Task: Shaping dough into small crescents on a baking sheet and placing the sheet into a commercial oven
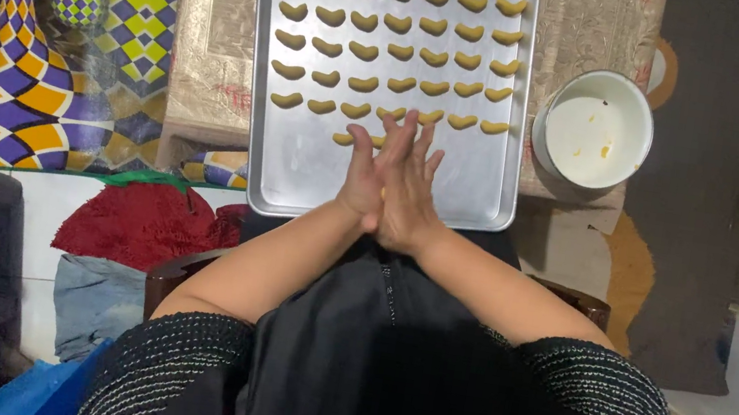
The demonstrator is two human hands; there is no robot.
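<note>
Both hands, left hand (pixel 364 177) and right hand (pixel 411 189), pressed palm-to-palm, fingers straight, a bit of yellow dough barely showing between them, over tray's (pixel 294 189) bare near edge; dough crescents (pixel 393 50) fill the far rows.

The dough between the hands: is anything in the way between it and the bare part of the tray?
Nothing visible. The left hand and right hand press together around the dough, just above the bare near end of the metal tray. The crescent pieces lie farther back; the white bowl sits off to the side.
</note>
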